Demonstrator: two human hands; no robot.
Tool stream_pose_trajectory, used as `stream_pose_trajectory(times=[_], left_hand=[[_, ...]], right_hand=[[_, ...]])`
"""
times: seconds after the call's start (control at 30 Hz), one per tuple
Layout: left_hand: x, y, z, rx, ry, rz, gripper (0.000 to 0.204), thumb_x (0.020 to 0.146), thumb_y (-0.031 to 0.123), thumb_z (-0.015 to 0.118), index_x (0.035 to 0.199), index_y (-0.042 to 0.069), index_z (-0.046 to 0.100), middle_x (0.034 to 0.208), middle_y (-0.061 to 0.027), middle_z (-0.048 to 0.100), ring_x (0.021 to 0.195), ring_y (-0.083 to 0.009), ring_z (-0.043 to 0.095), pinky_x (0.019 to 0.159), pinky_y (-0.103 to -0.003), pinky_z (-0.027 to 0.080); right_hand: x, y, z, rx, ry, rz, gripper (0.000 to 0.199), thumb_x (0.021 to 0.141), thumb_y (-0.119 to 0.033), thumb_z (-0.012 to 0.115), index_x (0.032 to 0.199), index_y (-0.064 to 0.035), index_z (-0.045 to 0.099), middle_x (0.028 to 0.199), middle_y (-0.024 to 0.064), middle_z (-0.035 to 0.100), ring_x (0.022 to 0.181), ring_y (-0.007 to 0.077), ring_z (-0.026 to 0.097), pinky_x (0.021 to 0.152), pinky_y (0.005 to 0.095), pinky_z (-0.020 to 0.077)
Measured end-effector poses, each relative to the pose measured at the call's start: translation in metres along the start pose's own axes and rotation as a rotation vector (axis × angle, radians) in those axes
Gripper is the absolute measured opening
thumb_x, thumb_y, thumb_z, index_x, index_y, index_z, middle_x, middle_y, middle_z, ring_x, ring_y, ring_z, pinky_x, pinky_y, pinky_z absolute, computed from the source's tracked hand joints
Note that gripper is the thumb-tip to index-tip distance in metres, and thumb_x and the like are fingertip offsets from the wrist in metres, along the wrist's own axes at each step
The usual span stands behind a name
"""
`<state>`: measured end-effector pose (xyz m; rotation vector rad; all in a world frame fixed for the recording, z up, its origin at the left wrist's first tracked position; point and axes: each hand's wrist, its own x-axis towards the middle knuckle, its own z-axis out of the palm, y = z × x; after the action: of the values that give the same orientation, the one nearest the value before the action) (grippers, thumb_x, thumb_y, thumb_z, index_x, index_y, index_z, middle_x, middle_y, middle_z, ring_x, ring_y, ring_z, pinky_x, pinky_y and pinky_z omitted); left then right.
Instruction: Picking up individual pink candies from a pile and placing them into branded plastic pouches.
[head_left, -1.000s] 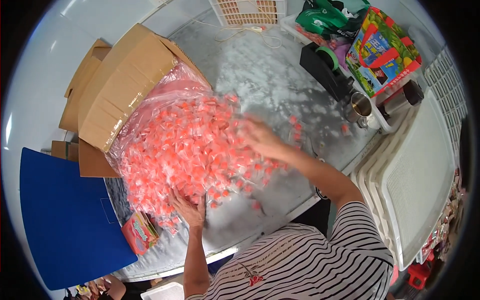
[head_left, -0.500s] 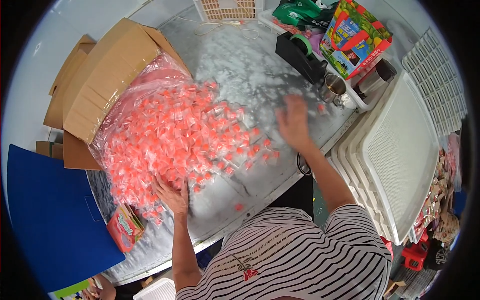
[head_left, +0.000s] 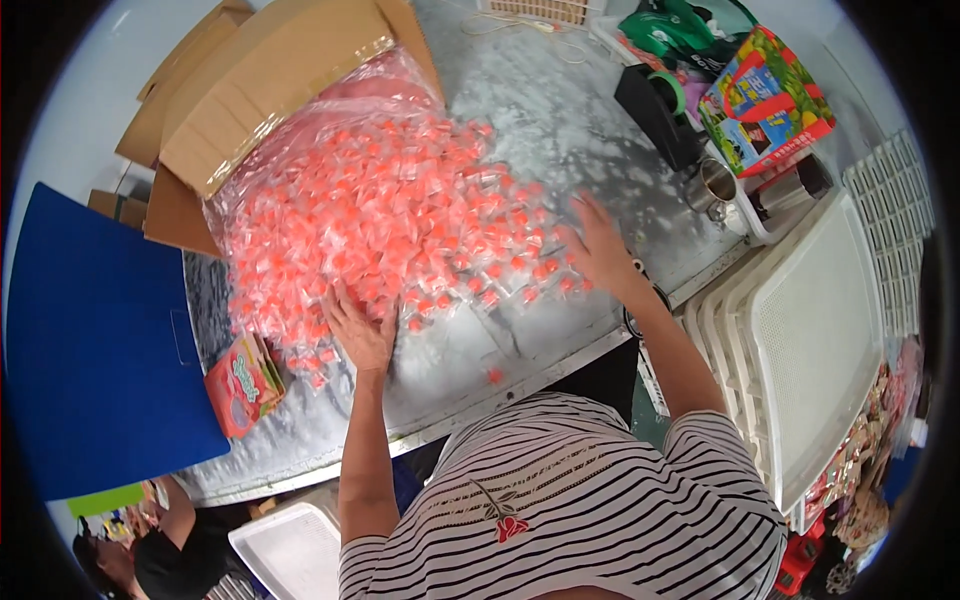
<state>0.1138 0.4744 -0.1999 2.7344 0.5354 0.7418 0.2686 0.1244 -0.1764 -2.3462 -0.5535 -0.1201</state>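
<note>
A wide heap of small red pieces in clear wrappers [head_left: 370, 215] spreads over the metal table, out of a pink plastic liner [head_left: 370, 95] in a tipped cardboard box [head_left: 270, 85]. My left hand [head_left: 362, 332] rests on the heap's near edge with its fingers spread among the wrapped pieces. At the heap's right end, my right hand [head_left: 603, 250] is open with fingers apart, its fingertips beside the outermost pieces. A single red piece [head_left: 494, 377] lies apart near the table's front edge.
A blue panel [head_left: 100, 350] and a red printed packet [head_left: 242, 388] are at the left. Back right are a black tape dispenser [head_left: 655, 115], a metal cup [head_left: 712, 185] and a colourful bag [head_left: 765, 105]. White trays [head_left: 815, 350] are stacked at right. Another person [head_left: 165, 545] is lower left.
My right hand has come in from the right to the heap's edge. My left hand stays at the near edge. The whole view has shifted, and more of the other person shows.
</note>
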Motion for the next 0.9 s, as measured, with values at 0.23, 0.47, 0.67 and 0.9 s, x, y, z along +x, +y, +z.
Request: stream_pose_trajectory(times=[0.23,0.47,0.67,0.9], left_hand=[[0.003,0.004,-0.001,-0.007,0.008,0.009,0.090,0.076,0.045,0.073,0.142,0.001,0.030,0.141,-0.0275,0.033,0.129,-0.0464,0.030,0.109,-0.053,0.026],[-0.001,-0.002,0.003,-0.054,0.001,-0.014,0.094,0.072,0.045,0.074,0.143,0.002,0.029,0.142,-0.0269,0.032,0.131,-0.0478,0.028,0.110,-0.055,0.024],[-0.002,0.001,0.003,-0.051,0.017,-0.034,0.093,0.072,0.046,0.074,0.142,0.003,0.031,0.143,-0.0265,0.031,0.131,-0.0492,0.027,0.109,-0.056,0.024],[-0.013,-0.009,-0.005,-0.153,0.016,0.022,0.093,0.075,0.041,0.072,0.145,0.003,0.025,0.145,-0.0293,0.026,0.133,-0.0509,0.023,0.111,-0.056,0.020]], right_hand=[[-0.097,0.043,-0.021,-0.625,0.012,-0.034,0.046,0.088,-0.017,0.054,0.128,0.0048,0.046,0.140,0.0259,0.038,0.131,0.0443,0.033,0.109,0.0534,0.0255],[-0.038,0.041,-0.023,-0.330,0.053,-0.024,0.065,0.088,-0.024,0.060,0.140,0.0035,0.032,0.147,0.0249,0.029,0.134,0.0441,0.028,0.112,0.0496,0.0206],[-0.030,-0.038,0.039,-0.199,-0.177,-0.205,0.093,0.083,-0.042,0.067,0.145,0.0048,0.017,0.148,0.0275,0.025,0.138,0.0433,0.022,0.114,0.0478,0.0146],[-0.028,-0.075,0.034,0.098,-0.266,-0.152,0.102,0.076,-0.040,0.074,0.146,0.0037,0.015,0.149,0.0287,0.021,0.140,0.0429,0.017,0.113,0.0498,0.0172]])
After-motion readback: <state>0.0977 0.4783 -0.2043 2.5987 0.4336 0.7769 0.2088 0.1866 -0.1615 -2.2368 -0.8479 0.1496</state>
